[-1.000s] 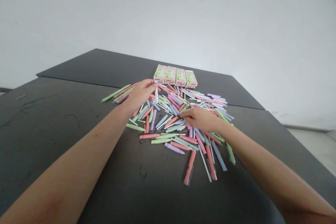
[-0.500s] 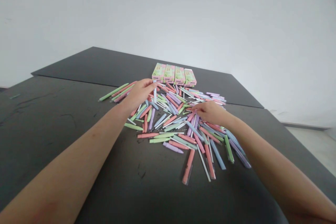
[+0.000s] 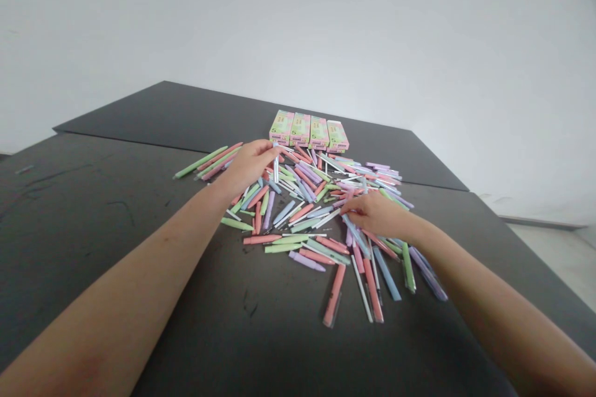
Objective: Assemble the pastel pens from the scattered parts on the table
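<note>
My left hand (image 3: 254,158) is closed in a pinch on a pale blue pen (image 3: 276,167), held upright at the far left of a heap of pastel pens (image 3: 305,223). My right hand (image 3: 370,212) is closed low over the right side of the heap. From its fingertips a blue pen (image 3: 356,237) slants down to the right; the fingers partly hide the grip. Around both hands lie pink, green, purple and blue pens and thin white sticks, some in clear sleeves.
Several green-and-pink boxes (image 3: 299,129) marked 5 stand in a row behind the heap. More pens (image 3: 209,161) lie left of my left hand. The dark table (image 3: 214,322) has a seam across it, and a pale wall rises behind.
My right hand has moved a little nearer to me, and the blue pen at its fingertips has shifted right. My left hand stays in place with its pen.
</note>
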Tool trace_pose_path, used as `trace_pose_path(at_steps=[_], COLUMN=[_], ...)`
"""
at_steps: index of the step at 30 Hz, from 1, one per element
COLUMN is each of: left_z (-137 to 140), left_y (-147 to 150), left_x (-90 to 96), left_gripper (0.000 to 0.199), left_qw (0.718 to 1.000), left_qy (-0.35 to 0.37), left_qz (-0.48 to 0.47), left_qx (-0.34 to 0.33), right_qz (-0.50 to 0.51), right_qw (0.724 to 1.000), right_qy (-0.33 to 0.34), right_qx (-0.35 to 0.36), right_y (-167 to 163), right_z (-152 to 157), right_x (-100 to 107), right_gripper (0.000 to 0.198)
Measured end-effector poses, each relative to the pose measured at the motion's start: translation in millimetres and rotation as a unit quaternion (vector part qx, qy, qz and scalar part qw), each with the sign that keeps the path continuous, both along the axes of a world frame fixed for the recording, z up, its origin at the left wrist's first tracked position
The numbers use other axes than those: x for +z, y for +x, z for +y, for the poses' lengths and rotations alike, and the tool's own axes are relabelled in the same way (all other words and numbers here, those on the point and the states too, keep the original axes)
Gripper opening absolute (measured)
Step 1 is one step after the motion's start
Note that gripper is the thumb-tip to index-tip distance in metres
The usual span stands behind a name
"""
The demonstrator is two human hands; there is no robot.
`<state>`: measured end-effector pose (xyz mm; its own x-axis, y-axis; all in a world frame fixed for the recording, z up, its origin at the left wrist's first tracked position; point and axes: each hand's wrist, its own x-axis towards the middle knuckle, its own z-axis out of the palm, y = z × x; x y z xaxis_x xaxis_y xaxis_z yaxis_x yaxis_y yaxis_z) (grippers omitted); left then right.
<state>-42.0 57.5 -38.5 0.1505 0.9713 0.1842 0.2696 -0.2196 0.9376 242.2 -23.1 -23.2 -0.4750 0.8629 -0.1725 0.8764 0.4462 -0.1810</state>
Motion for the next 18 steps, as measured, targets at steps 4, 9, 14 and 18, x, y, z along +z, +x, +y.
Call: trace_pose_path(at_steps=[4,9,14,18], left_z=[0,-2,-3,-1], left_y=[0,0,1,0], left_x=[-3.0,-1.7,0.5,-2.3], left_gripper=[0.027,0.028,0.027,0.028], left_qw=[1.0,1.0,1.0,1.0], left_qy=[0.004,0.002,-0.002,0.003], left_qz=[-0.003,0.006,0.012,0.016], left_qx=[-0.001,-0.01,-0.01,-0.008], right_qz=[0.006,0.019,0.045,0.05], right_qw=[1.0,0.999,0.997,0.998], right_qy=[-0.02,-0.009,0.012,0.008], right_qx=[-0.01,-0.035,-0.061,-0.036], right_y=[9,15,18,13], right_z=[-1,0,4,4], right_x=[2,4,3,1], right_gripper=[0.03,0.029,0.038,0.04])
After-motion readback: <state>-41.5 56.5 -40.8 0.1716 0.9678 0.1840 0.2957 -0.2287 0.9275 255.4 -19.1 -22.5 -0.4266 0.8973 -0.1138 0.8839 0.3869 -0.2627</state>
